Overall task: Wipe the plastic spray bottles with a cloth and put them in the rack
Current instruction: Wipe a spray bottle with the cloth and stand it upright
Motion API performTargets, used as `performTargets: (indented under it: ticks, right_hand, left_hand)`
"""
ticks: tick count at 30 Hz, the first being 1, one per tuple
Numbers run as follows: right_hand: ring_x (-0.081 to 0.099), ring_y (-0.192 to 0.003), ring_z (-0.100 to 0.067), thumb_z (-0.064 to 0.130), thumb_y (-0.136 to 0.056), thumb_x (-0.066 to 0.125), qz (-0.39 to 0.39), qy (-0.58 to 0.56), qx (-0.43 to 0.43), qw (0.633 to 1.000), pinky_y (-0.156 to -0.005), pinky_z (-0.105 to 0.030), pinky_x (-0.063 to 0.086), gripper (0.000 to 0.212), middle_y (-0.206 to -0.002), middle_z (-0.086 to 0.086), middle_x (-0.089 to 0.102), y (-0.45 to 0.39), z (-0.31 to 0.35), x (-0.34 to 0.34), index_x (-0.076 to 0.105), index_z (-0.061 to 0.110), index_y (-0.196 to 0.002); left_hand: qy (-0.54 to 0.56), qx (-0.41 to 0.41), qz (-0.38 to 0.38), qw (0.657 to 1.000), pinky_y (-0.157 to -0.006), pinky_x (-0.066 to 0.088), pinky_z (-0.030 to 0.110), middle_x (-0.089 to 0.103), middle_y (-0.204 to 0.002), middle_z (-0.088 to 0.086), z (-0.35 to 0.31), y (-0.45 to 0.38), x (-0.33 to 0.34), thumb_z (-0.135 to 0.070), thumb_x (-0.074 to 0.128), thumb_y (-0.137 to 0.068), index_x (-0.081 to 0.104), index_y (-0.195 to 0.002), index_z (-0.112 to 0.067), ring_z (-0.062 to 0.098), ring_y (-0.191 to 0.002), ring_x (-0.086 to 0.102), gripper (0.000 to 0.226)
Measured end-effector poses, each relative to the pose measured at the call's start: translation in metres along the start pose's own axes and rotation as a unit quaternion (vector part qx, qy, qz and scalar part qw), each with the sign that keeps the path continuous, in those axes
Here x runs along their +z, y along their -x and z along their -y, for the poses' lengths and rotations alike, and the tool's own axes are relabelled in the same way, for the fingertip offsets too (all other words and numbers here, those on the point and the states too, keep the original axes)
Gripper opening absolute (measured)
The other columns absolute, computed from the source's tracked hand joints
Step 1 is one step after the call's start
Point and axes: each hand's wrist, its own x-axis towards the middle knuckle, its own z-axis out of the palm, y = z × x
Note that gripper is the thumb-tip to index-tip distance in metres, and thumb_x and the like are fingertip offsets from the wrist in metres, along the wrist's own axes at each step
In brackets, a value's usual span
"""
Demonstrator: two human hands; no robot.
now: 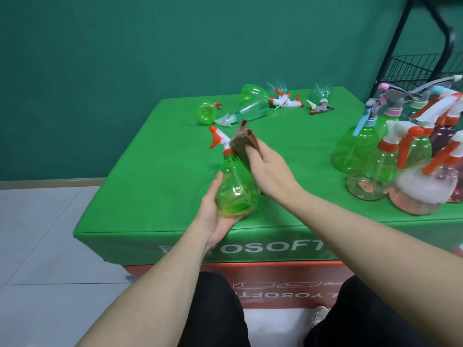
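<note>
- Head view: the left hand cradles the green bottle from below, fingers wrapped round its fat base, held just above the near part of the table.
- The bottle's long axis runs from the base by the left palm up and away; the orange-and-white nozzle points far-left.
- The right hand clutches the brown cloth, pressing it on the bottle's neck and shoulder, so it is the hand nearer the head end.
- The rack stands far right, well apart, behind a cluster of upright bottles. I judge the coming carry must swing rightward over them.
- Unwiped bottles lie toppled at the far side.
</note>
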Motion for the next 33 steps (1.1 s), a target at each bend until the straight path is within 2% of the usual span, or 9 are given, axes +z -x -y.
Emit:
performTargets:
  ticks: [2, 4, 6, 11, 14, 18, 24, 29, 33]
  right_hand:
    - [0.059, -0.106, -0.007, 0.023, -0.108, 0.04, 0.041, 0.068, -0.066, 0.995, -0.084, -0.019, 0.043, 0.036, -0.128, 0.004, 0.066, -0.001, -0.001, 0.008, 0.06, 0.024, -0.138]
    - [0.047, -0.133, -0.009, 0.018, -0.106, 0.042, 0.086, 0.135, -0.106, 0.981, -0.11, -0.016, 0.03, 0.043, -0.151, 0.002, 0.051, -0.006, -0.009, 0.014, 0.051, 0.02, -0.148]
    - [0.032, -0.149, -0.018, 0.022, -0.103, 0.042, 0.112, 0.212, -0.118, 0.964, -0.125, -0.03, 0.018, 0.05, -0.162, -0.001, 0.037, -0.011, -0.016, 0.017, 0.044, 0.018, -0.153]
    - [0.038, -0.143, -0.026, 0.028, -0.102, 0.043, 0.108, 0.366, -0.141, 0.913, -0.119, -0.041, 0.03, 0.053, -0.16, -0.002, 0.038, -0.021, -0.013, 0.009, 0.042, 0.013, -0.152]
    - [0.044, -0.134, -0.027, 0.035, -0.098, 0.033, 0.125, 0.4, -0.136, 0.898, -0.112, -0.045, 0.038, 0.058, -0.158, -0.001, 0.041, -0.025, -0.014, 0.008, 0.045, 0.014, -0.15]
    - [0.045, -0.133, -0.027, 0.045, -0.088, 0.016, 0.158, 0.437, -0.158, 0.871, -0.111, -0.046, 0.039, 0.073, -0.157, -0.002, 0.043, -0.035, -0.015, 0.001, 0.049, 0.017, -0.147]
    - [0.039, -0.142, -0.021, 0.038, -0.089, 0.024, 0.168, 0.267, -0.116, 0.942, -0.122, -0.041, 0.026, 0.066, -0.153, -0.005, 0.047, -0.034, -0.032, 0.013, 0.057, 0.013, -0.14]
    - [0.053, -0.116, -0.019, 0.039, -0.088, 0.025, 0.163, 0.189, -0.123, 0.961, -0.108, -0.042, 0.04, 0.055, -0.118, -0.005, 0.063, -0.023, -0.03, 0.018, 0.064, 0.009, -0.113]
    - [0.054, -0.112, -0.019, 0.032, -0.088, 0.029, 0.103, 0.144, -0.152, 0.972, -0.107, -0.038, 0.04, 0.048, -0.113, -0.003, 0.065, -0.005, -0.037, 0.022, 0.066, 0.011, -0.111]
  left_hand:
    - [0.009, 0.004, 0.001, 1.0, -0.094, 0.052, 0.043, 0.073, -0.114, 0.016, 0.001, -0.001, 0.0, -0.056, 0.059, -0.082, 0.07, -0.116, -0.013, 0.027, -0.098, 0.069, 0.056]
    - [0.02, 0.011, 0.005, 1.0, -0.096, 0.05, 0.043, 0.072, -0.118, 0.015, 0.002, -0.003, -0.001, -0.058, 0.057, -0.084, 0.075, -0.113, -0.017, 0.025, -0.101, 0.068, 0.053]
    - [0.024, 0.016, 0.013, 1.0, -0.101, 0.048, 0.045, 0.071, -0.12, 0.014, 0.002, -0.004, -0.003, -0.058, 0.057, -0.086, 0.08, -0.108, -0.02, 0.026, -0.104, 0.067, 0.05]
    - [0.02, -0.009, 0.03, 0.999, -0.1, 0.05, 0.063, 0.065, -0.133, 0.021, 0.0, -0.004, -0.006, -0.05, 0.064, -0.089, 0.055, -0.141, -0.016, 0.038, -0.12, 0.065, 0.063]
    - [-0.008, -0.012, 0.03, 0.999, -0.086, 0.058, 0.054, 0.062, -0.137, 0.02, -0.001, -0.006, -0.005, -0.05, 0.068, -0.085, 0.046, -0.149, -0.019, 0.036, -0.114, 0.068, 0.075]
    - [-0.031, -0.01, 0.032, 0.999, -0.083, 0.059, 0.05, 0.064, -0.136, 0.017, -0.002, -0.007, -0.005, -0.052, 0.067, -0.082, 0.046, -0.15, -0.021, 0.032, -0.109, 0.071, 0.078]
    - [-0.032, -0.009, 0.021, 0.999, -0.079, 0.06, 0.05, 0.065, -0.135, 0.016, -0.001, -0.008, -0.003, -0.058, 0.066, -0.079, 0.046, -0.149, -0.021, 0.031, -0.108, 0.072, 0.082]
    - [-0.052, -0.011, 0.01, 0.999, -0.09, 0.056, 0.051, 0.071, -0.126, 0.012, -0.001, -0.007, -0.001, -0.072, 0.042, -0.084, 0.059, -0.135, -0.021, 0.028, -0.111, 0.071, 0.074]
    - [-0.023, -0.023, -0.003, 0.999, -0.094, 0.054, 0.057, 0.072, -0.123, 0.014, -0.002, -0.009, 0.0, -0.073, 0.023, -0.095, 0.062, -0.129, -0.02, 0.031, -0.111, 0.071, 0.074]
